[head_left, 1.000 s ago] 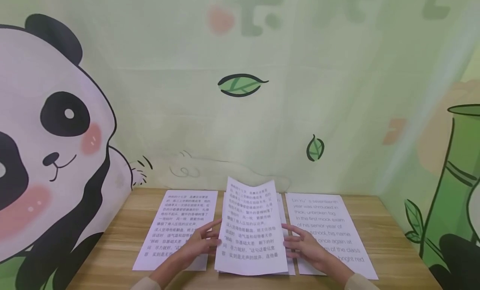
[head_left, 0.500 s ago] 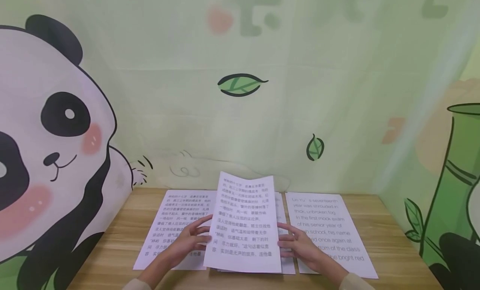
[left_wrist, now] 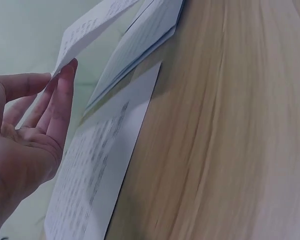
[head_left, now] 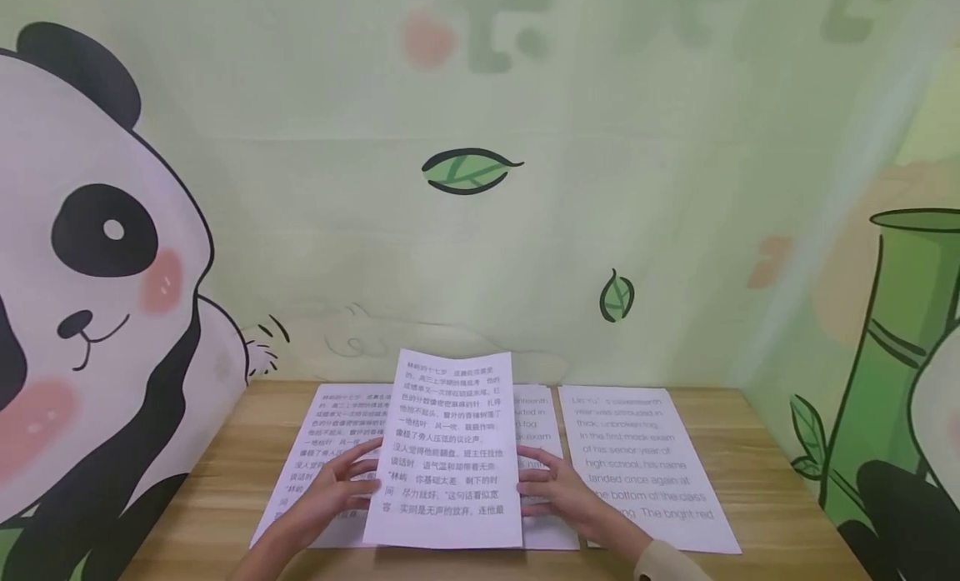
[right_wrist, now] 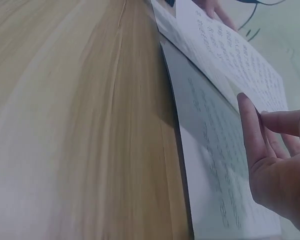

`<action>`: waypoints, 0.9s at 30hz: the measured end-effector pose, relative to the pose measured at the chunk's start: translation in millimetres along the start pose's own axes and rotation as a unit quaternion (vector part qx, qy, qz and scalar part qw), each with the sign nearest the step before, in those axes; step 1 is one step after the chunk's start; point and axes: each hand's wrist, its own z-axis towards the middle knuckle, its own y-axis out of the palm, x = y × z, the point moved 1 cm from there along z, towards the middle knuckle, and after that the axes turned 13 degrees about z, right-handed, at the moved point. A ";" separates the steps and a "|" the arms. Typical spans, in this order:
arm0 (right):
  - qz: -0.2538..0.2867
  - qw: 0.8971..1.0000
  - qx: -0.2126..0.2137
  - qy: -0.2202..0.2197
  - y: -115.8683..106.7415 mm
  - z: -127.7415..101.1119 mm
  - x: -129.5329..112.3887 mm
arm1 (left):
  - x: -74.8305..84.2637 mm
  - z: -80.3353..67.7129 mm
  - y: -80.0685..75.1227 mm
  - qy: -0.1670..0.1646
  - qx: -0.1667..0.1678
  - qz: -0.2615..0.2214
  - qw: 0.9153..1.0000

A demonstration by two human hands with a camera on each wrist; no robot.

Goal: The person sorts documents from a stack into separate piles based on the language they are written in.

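Note:
A white sheet of paper (head_left: 446, 448) with printed Chinese text is held up off the table between both hands. My left hand (head_left: 330, 489) pinches its left edge; the left wrist view shows thumb and fingertips on the sheet (left_wrist: 85, 30). At the opposite edge, my right hand (head_left: 558, 489) pinches the paper between thumb and fingers, as the right wrist view also shows. Below lies a Chinese-text sheet (head_left: 300, 464) on the left, partly covered by the raised one. English-text paper (head_left: 543, 498) lies in the middle, mostly hidden behind it.
Another English-text sheet (head_left: 652, 473) lies at the right on the wooden table (head_left: 772, 481). A green backdrop (head_left: 525, 256) with a panda and leaves hangs right behind the table's far edge.
Both hands have carried the sheet leftward, from over the middle paper to partly over the left sheet. More of the middle English text now shows. The view has shifted slightly right.

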 end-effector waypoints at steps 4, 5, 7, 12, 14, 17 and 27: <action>0.003 1.000 -0.008 0.002 19.0 11.3 -0.1 | -4.4 -6.9 -21.6 0.001 0.000 0.006 1.000; 0.005 1.000 -0.011 0.000 23.5 13.9 0.1 | -5.4 -8.5 -27.3 -0.001 -0.002 0.009 1.000; 0.008 1.000 -0.018 -0.004 32.5 19.3 0.7 | -7.3 -11.7 -38.5 -0.005 -0.002 0.017 1.000; 0.022 0.999 -0.028 -0.007 56.4 34.9 5.7 | -12.2 -22.4 -64.6 -0.041 0.003 0.038 0.998; 0.029 0.999 -0.030 -0.005 66.7 41.5 8.9 | -14.2 -27.4 -74.6 -0.054 0.004 0.048 0.997; 0.040 0.999 -0.035 -0.012 82.4 50.5 15.8 | -18.2 -33.4 -88.9 -0.056 0.002 0.056 0.997; 0.052 0.998 -0.021 -0.003 121.3 69.4 38.6 | -43.0 -41.5 -116.2 -0.042 -0.012 0.102 0.994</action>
